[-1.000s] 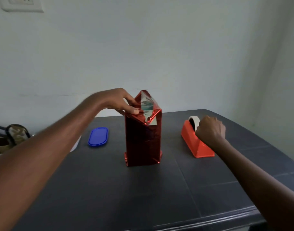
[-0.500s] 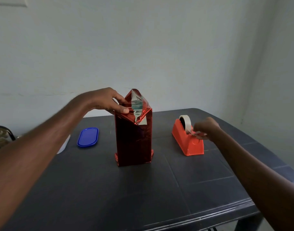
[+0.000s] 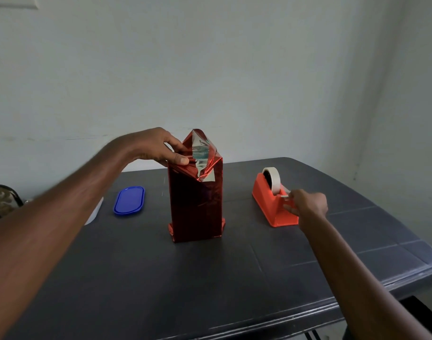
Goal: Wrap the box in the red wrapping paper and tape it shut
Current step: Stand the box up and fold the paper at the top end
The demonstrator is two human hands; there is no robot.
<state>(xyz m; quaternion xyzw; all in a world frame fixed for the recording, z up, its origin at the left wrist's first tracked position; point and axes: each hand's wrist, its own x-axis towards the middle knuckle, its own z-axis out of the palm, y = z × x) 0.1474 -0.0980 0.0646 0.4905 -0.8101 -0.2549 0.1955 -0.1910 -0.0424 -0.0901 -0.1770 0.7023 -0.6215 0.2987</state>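
Since a moment ago the right hand (image 3: 308, 203) has drawn back from the dispenser (image 3: 274, 204), pinching the tape end (image 3: 285, 195). On the table (image 3: 210, 278) the box (image 3: 195, 204) stands upright in red paper (image 3: 201, 153); the left hand (image 3: 158, 147) presses the top folds closed. Beside it lies a blue lid (image 3: 129, 200).

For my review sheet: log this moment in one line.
left hand: pinning paper on box | right hand: pulling tape from dispenser
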